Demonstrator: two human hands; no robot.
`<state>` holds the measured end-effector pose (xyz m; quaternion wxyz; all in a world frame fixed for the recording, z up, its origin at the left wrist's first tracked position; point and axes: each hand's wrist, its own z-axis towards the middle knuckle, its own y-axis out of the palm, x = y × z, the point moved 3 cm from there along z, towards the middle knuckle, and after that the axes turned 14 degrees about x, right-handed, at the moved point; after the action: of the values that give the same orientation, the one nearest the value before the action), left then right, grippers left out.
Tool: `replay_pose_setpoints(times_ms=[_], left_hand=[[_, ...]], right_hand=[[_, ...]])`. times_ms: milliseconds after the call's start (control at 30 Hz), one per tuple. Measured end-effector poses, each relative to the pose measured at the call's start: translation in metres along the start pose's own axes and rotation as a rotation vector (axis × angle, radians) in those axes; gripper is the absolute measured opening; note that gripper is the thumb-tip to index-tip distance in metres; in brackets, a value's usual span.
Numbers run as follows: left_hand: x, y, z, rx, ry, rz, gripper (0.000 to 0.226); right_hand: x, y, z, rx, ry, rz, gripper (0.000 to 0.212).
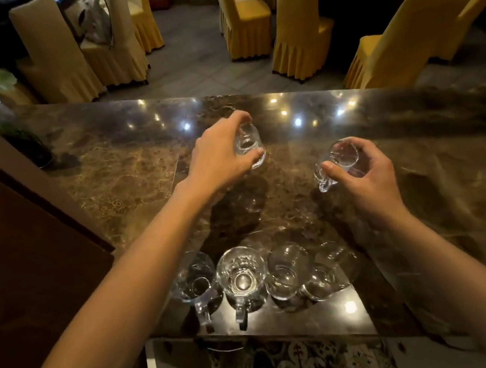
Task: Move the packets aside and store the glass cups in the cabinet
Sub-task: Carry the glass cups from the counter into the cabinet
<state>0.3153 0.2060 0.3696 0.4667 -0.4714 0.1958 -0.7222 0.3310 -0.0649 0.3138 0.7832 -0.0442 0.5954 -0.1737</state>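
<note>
Both hands are loaded, so the coming move turns on where the cabinet lies, and no cabinet can be made out here, nor any packets. The left hand (219, 159) reaches farthest over the marble counter (127, 176), palm down, its fingers and thumb curled round the far glass cup (250, 146) from above. Whether that cup rests on the stone or hangs just clear of it cannot be told. To its right and nearer, the right hand (366, 174) pinches the handled glass cup (340, 158), which is tilted, its handle pointing near and left. The row of four glass cups (241, 275) stands upright at the counter's near edge, between the two forearms, nearer the person than either hand. The left forearm passes just beside the row's left end.
</note>
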Motion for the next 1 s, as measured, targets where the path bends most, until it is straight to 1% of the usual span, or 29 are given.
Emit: replay_pose_setpoints(times_ms=[67,167,300,433,567,667,867,1000], left_hand=[[0.029,-0.003,-0.001,0.017,0.053,-0.03,0.06],[0.072,-0.002,-0.007,-0.001,0.117,-0.041,0.062],[0.118,0.006,-0.02,-0.047,0.199,0.021,0.065],[0.152,0.016,-0.035,-0.125,0.266,0.073,0.068],[0.174,0.022,-0.05,-0.205,0.289,0.118,0.07],[0.184,0.027,-0.061,-0.284,0.32,0.204,0.065],[0.193,0.05,-0.084,-0.458,0.361,0.363,0.067],[0.194,0.064,-0.098,-0.591,0.368,0.427,0.073]], right_hand=[[0.002,-0.02,0.0,0.012,-0.006,0.011,0.05],[0.005,-0.051,-0.004,0.034,-0.003,0.037,0.056],[0.009,-0.084,-0.011,0.037,0.009,0.094,0.046],[0.015,-0.112,-0.019,0.018,-0.001,0.101,0.05],[0.022,-0.131,-0.033,-0.07,-0.063,0.051,0.05],[0.024,-0.139,-0.046,-0.159,-0.105,-0.014,0.053],[0.034,-0.142,-0.069,-0.323,-0.089,-0.056,0.053],[0.043,-0.142,-0.077,-0.374,-0.082,-0.071,0.051]])
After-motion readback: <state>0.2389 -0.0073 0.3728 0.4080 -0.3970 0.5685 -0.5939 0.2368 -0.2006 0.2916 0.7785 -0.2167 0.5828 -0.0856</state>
